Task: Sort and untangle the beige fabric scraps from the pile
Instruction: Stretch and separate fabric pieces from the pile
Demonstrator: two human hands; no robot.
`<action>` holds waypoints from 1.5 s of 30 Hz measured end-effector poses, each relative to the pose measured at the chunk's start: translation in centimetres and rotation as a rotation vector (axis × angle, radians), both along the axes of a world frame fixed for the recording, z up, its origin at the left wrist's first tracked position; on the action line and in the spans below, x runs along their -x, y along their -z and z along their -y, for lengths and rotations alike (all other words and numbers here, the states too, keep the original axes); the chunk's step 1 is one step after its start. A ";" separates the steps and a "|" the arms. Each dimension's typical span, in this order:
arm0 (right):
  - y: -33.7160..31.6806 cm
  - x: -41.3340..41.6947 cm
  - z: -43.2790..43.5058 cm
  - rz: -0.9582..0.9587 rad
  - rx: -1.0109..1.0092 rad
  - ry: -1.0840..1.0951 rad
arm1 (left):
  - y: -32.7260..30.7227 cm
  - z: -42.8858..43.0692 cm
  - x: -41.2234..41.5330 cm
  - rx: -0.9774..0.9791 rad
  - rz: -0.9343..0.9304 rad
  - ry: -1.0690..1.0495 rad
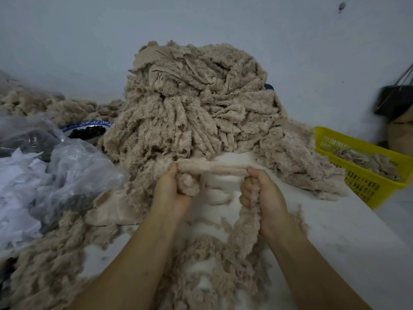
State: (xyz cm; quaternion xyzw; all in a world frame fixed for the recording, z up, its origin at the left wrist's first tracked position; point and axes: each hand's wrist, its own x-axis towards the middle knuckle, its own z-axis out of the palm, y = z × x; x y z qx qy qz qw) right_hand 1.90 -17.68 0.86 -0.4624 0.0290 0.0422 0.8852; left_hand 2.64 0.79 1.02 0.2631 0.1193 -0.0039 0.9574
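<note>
A tall pile of beige fluffy fabric scraps [196, 104] rises at the middle of the white table [348, 238], against the wall. A long beige strip [212, 167] is stretched level between my two hands just in front of the pile. My left hand [173, 193] grips one end together with a bunched wad of the strip. My right hand [261, 193] grips the other end, and the strip's tail hangs down from my fist. Loose beige scraps [212, 271] lie heaped on the table under my forearms.
A yellow plastic basket [362, 182] with some beige scraps sits at the right table edge. Clear plastic bags [51, 166] with white and dark cloth lie at left. A blue-and-white bowl [89, 128] of dark pieces stands behind them. A dark bag [395, 101] hangs at far right.
</note>
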 end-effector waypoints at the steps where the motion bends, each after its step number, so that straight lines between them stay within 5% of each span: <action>1: -0.3 0.0 0.9 -0.004 -0.055 0.047 | 0.0 -1.5 -0.2 0.016 -0.015 -0.041; 5: -0.7 -1.0 3.6 -0.024 -0.157 0.226 | 0.4 -5.1 -0.5 -0.045 -0.067 -0.169; 9: 0.7 -0.4 -1.1 0.059 0.184 -0.077 | 0.0 1.0 0.2 -0.103 -0.017 0.154; 12: 1.4 0.2 -0.9 0.131 0.441 -0.102 | 0.6 1.9 0.5 -0.101 -0.004 0.237; 18: 1.4 -0.1 -0.5 0.280 0.734 -0.162 | 1.3 3.1 2.4 -0.908 0.126 0.399; 20: 1.6 0.1 -0.8 0.279 0.717 -0.186 | 1.4 3.5 2.8 -1.005 0.185 0.455; 23: 1.7 0.2 -0.6 0.238 0.666 -0.179 | 1.0 3.6 2.4 -0.820 0.145 0.340; 29: 1.7 0.4 -1.0 0.346 0.967 -0.287 | 0.1 1.3 1.3 0.095 0.104 0.222; 36: 1.2 -0.4 0.8 0.208 0.736 0.062 | 0.5 -0.7 0.9 0.202 0.097 0.114; 40: 0.4 -0.4 0.9 0.165 0.432 0.043 | 0.6 -0.5 1.3 -0.071 0.076 0.169; 45: 0.3 -0.1 0.9 0.176 0.312 0.092 | 0.9 0.7 2.1 -1.168 0.165 0.250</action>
